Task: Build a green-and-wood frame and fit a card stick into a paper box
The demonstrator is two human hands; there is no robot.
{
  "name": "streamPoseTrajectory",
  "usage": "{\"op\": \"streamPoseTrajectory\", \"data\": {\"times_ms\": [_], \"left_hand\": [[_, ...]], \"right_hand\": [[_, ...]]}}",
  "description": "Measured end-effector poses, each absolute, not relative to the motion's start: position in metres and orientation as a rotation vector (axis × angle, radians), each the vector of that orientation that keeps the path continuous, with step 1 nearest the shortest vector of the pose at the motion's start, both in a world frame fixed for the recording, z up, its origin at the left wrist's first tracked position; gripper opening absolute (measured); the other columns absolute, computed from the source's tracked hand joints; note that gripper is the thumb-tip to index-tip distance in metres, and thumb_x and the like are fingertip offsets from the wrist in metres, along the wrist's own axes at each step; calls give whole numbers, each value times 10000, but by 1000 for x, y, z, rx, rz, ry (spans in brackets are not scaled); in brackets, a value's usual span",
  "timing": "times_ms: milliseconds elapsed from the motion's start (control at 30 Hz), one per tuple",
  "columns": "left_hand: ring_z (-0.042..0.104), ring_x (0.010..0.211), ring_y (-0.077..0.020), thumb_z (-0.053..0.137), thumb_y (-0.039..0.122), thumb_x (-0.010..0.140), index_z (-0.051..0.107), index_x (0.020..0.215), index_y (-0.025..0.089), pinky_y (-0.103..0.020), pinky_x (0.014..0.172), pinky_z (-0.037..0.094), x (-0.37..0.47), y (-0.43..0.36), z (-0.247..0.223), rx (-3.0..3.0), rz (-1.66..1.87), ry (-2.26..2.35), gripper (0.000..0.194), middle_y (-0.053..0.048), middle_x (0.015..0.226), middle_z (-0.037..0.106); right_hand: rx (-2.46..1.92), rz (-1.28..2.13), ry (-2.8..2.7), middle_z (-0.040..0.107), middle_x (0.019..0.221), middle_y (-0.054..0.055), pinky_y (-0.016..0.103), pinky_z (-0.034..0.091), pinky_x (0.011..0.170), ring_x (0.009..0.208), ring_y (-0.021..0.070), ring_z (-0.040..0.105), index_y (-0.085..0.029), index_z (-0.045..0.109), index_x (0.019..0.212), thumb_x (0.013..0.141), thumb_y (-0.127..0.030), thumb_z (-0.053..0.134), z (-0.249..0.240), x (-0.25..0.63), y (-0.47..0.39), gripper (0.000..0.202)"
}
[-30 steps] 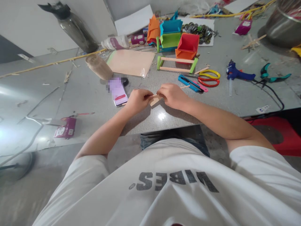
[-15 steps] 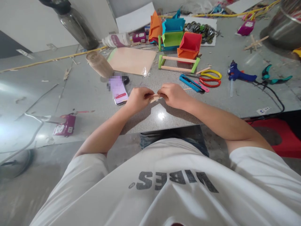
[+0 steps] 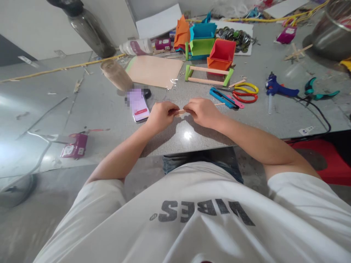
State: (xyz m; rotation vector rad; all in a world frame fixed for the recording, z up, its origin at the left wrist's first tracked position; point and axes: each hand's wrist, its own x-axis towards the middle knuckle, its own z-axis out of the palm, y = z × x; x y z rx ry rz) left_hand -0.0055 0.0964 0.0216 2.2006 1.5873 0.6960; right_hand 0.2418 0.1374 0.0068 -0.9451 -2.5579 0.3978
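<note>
A small flat piece of pale wood, like a craft stick, spans the gap between my two hands just above the table. My left hand pinches its left end between thumb and fingers. At the other end my right hand has closed on it in the same way. Fingers hide most of the piece. A thin wooden stick shows past my right hand; whether it is held or lies on the table, I cannot tell. Beside my left hand lies a phone with a lit screen.
Right of my hands lie a blue utility knife, scissors, a blue glue gun and teal pliers. Farther back are a green-ended stick frame, coloured paper boxes, a beige sheet and a jar.
Both hands keep their pinch in nearly the same place. The wooden piece between them looks slightly tilted compared with before, with less of its underside showing.
</note>
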Motion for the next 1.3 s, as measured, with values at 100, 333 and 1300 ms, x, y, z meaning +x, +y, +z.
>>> {"op": "streamPoseTrajectory", "data": {"times_ms": [100,333,1300], "left_hand": [[717,806,-235,717,322,989,949,992,179,-370,828,543,-5,96,22,2209,698,1572,273,-107,914,873],[657,748,-218,746,381,1042,887,895,195,-360,779,478,-8,97,23,2210,629,1562,276,-71,784,792],[567,521,-60,894,115,964,867,821,129,-150,484,455,-7,97,43,1153,610,1136,146,-18,688,726]], "right_hand": [[-978,342,-2546,838,1190,156,428,409,857,1093,312,705,-197,863,1141,1107,-133,543,8,241,136,328],[-980,293,-2561,829,1195,146,426,394,855,1105,305,692,-204,858,1123,1102,-118,558,12,241,132,312],[-846,93,-2506,775,1201,119,529,384,1138,1193,328,615,-261,838,1137,1193,-169,461,5,253,149,392]]}}
